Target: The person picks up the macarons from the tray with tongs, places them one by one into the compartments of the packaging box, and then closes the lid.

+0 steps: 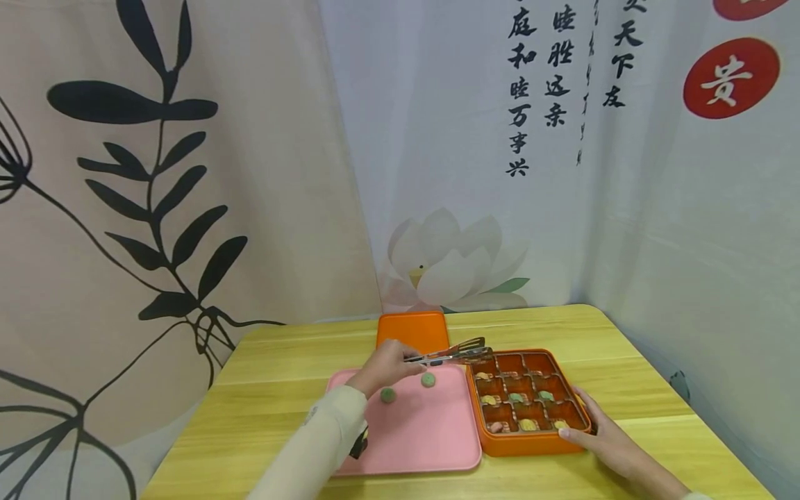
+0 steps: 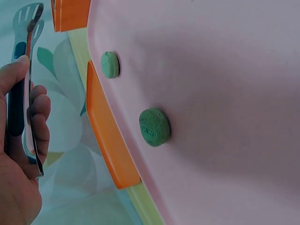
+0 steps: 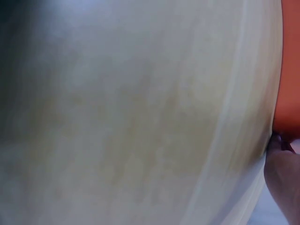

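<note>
My left hand [image 1: 390, 364] grips a pair of metal food tongs [image 1: 446, 353] with a dark grip, their slotted heads reaching over the back left corner of an orange compartment box [image 1: 531, 446]. In the left wrist view, the tongs [image 2: 29, 79] lie between thumb and curled fingers. Small yellow, green and pink pieces sit in several of the box's compartments. My right hand [image 1: 603, 437] holds the box by its front right corner, thumb at the front rim and fingers along the side. Two round green moulded pieces [image 2: 154, 127] lie on a pink tray [image 1: 431, 444] left of the box.
Behind the tray lies an orange lid-like panel [image 1: 412, 332]. A small dark object [image 1: 359, 444] on the tray's left side is partly hidden by my left sleeve [image 1: 321, 444]. Everything stands on a wood-grain table [image 1: 250, 389], with a printed curtain [image 1: 281, 173] behind it.
</note>
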A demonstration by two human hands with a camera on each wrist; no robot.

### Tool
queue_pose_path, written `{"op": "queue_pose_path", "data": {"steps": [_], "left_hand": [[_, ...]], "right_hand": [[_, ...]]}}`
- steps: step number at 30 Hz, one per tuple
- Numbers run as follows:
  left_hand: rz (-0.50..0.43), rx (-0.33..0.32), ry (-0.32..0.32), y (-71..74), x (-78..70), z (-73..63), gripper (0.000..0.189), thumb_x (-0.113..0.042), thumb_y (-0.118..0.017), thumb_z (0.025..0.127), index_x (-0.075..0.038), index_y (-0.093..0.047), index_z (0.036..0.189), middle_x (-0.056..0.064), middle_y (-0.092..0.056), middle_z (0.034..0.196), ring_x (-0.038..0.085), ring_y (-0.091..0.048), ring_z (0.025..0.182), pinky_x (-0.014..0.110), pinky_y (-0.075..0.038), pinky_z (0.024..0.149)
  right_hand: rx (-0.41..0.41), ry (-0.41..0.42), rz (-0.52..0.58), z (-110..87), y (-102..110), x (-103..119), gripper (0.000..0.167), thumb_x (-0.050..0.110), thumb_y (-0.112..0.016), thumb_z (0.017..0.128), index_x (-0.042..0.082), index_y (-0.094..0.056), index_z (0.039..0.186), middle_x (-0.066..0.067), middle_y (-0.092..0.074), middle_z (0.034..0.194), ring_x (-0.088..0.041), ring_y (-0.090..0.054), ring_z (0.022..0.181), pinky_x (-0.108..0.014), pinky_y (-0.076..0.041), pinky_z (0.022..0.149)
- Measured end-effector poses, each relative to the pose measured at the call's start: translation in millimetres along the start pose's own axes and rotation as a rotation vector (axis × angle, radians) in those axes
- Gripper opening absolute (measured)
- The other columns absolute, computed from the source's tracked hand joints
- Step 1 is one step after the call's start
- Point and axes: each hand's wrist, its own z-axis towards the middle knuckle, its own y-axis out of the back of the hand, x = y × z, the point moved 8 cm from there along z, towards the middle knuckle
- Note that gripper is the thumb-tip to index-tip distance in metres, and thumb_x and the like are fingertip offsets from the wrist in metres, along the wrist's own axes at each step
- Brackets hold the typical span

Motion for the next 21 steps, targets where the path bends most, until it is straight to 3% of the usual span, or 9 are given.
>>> {"op": "queue_pose_path", "data": {"steps": [4, 12, 21], "left_hand": [[-0.002, -0.013, 0.025, 5.3, 5.5, -3.1, 0.012, -0.023, -0.076, 0.089, -0.015, -0.077, 0.081, -0.011, -0.060, 0.063, 0.008, -0.042, 0.055, 0.024, -0.038, 0.053], [0.027, -0.059, -0.015, 20.9, 11.5, -11.8, 0.017, -0.023, -0.078, 0.087, -0.017, -0.071, 0.074, -0.009, -0.057, 0.062, 0.007, -0.044, 0.056, 0.025, -0.040, 0.056], [0.069, -0.084, 0.008, 36.0, 22.9, -25.7, 0.010, -0.029, -0.077, 0.087, -0.021, -0.074, 0.084, -0.010, -0.061, 0.069, 0.008, -0.044, 0.059, 0.026, -0.040, 0.059]], "right_hand": [[-0.003, -0.001, 0.000, 0.2, 0, 0, 0.093, 0.030, -0.064, 0.098, 0.009, 0.004, 0.158, -0.038, -0.016, 0.154, -0.055, -0.032, 0.134, -0.067, -0.035, 0.098], [0.001, -0.008, 0.016, 0.7, -1, 1, 0.092, 0.030, -0.063, 0.098, 0.009, 0.003, 0.158, -0.038, -0.019, 0.153, -0.054, -0.035, 0.133, -0.065, -0.035, 0.098], [0.025, -0.050, -0.030, 2.9, 0, -1, 0.095, 0.036, -0.062, 0.098, 0.008, 0.006, 0.158, -0.039, -0.004, 0.155, -0.060, -0.020, 0.137, -0.070, -0.032, 0.098]]}}
